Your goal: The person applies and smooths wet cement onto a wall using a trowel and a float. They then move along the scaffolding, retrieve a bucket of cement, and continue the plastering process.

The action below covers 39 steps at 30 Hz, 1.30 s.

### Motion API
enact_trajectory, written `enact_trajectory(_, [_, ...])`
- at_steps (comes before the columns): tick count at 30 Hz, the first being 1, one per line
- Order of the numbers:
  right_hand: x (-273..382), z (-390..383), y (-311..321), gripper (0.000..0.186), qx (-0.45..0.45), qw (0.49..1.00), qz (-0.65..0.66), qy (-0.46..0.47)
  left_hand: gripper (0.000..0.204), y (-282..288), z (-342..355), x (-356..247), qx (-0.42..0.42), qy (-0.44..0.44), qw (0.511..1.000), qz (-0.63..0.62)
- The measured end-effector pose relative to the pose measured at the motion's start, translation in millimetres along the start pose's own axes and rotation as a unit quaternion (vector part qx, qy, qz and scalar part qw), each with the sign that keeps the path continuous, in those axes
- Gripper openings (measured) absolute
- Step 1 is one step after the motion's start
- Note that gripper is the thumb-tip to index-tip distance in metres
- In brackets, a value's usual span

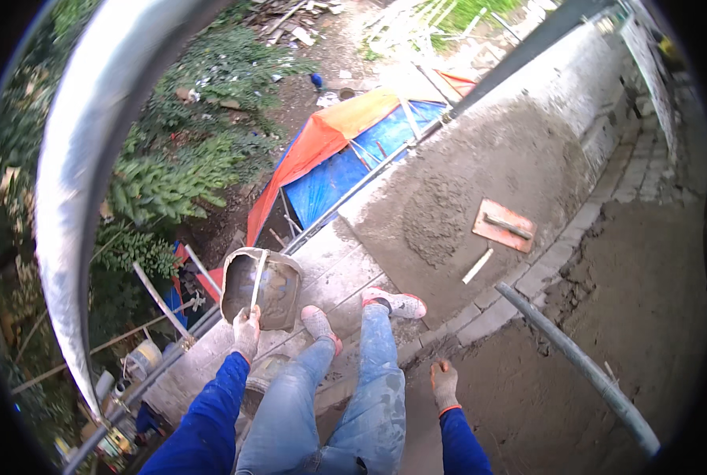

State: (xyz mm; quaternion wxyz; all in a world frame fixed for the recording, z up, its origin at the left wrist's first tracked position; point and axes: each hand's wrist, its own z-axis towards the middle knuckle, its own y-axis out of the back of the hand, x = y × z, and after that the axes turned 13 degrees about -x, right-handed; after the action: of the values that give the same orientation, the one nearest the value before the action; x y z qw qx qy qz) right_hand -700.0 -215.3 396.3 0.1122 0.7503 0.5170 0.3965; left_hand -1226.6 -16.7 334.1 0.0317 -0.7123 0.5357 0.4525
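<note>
My left hand [247,331], in a grey work glove, grips the thin handle of a dirty metal bucket [261,288] that hangs just past the edge of a concrete ledge [329,261]. The bucket's inside is smeared with wet mortar. My right hand [444,385], also gloved, hangs free beside my right leg, fingers loosely apart and holding nothing. Both sleeves are blue. My legs in stained jeans and light shoes stand on the ledge between the two hands.
A heap of wet mortar [440,214] lies on the ledge ahead, with an orange plastering float [504,226] and a white stick [477,266] beside it. A grey pipe [575,364] crosses the sandy ground at right. A metal pole [84,182], orange-blue tarpaulin [329,150] and greenery lie far below left.
</note>
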Motion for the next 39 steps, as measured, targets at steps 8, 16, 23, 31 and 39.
enact_trajectory(8, [518.2, -338.6, -127.4, 0.039, 0.047, 0.651, 0.242, 0.718, 0.014, 225.8, -6.9, 64.4, -0.221, 0.061, 0.959, -0.169])
enact_trajectory(16, [489.6, -551.0, -259.1, 0.034, 0.268, 0.493, -0.028, 0.827, 0.004, 253.3, -79.8, 76.2, -0.316, 0.184, 0.779, -0.510])
enact_trajectory(23, [435.4, -569.7, -265.4, 0.040, 0.205, 0.385, -0.176, 0.883, 0.003, 353.4, -52.7, 176.6, -0.329, 0.066, 0.665, -0.667])
enact_trajectory(31, [409.6, -562.2, -312.5, 0.055, 0.152, 0.396, -0.152, 0.893, 0.026, 471.5, -24.5, 260.2, -0.414, 0.158, 0.554, -0.705])
enact_trajectory(39, [388.1, -587.2, -264.5, 0.039, -0.483, -0.453, -0.343, 0.667, 0.030, 489.3, 42.4, 412.4, -0.462, 0.195, 0.394, -0.770])
